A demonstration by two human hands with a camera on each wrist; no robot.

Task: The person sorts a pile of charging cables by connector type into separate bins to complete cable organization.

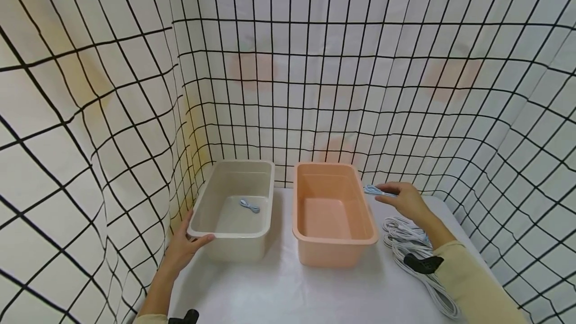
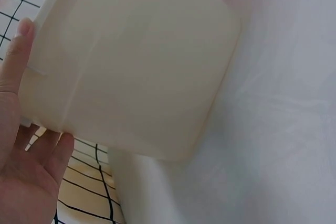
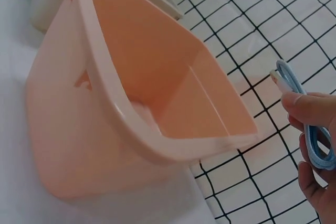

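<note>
My right hand [image 1: 407, 203] pinches a coiled light-blue cable [image 3: 311, 135] between thumb and fingers, just off the right side of the orange plastic bin [image 1: 335, 253]. One pale connector end of that cable sticks out past the thumb in the right wrist view. On the left, my left hand [image 1: 181, 246] holds the near left corner of a cream plastic bin [image 2: 142, 61], its thumb along the front rim and its fingers against the outer side. Inside the cream bin lies a small bundled light-blue cable [image 1: 249, 206]. Nothing is seen inside the orange bin.
A pile of white coiled cables [image 1: 407, 239] lies on the table right of the orange bin, partly under my right forearm. Black wire netting [image 1: 288, 84] over white cloth walls in the back and both sides. A white cloth [image 1: 288, 294] covers the table.
</note>
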